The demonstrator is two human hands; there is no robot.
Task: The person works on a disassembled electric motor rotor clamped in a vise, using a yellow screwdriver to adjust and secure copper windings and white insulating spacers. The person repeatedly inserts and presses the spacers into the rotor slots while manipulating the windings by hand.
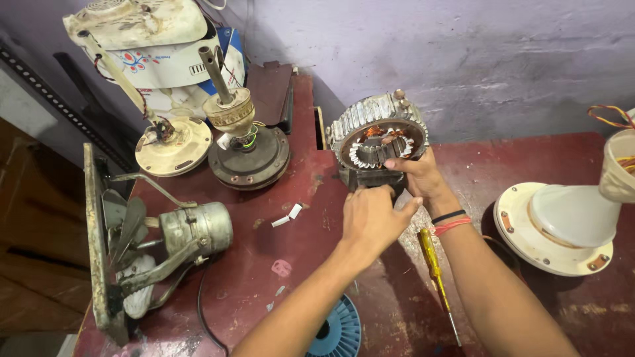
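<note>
Two hands hold a finned metal motor stator (377, 135) standing on edge on the red table (529, 158). Right hand (418, 173) is curled around its lower right rim, fingers reaching into the copper-wound core. Left hand (372, 218) is closed against its base, just below. A yellow screwdriver (433, 264) lies below the stator, beside the right wrist.

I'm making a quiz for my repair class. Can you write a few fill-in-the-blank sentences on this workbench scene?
1. Both hands, left hand and right hand, grip the ribbed metal ____ at the table's back.
2. The screwdriver beside the right forearm has a ____ handle.
3. The right wrist wears a black band and a ____ one.

Missing words: stator; yellow; red
</note>
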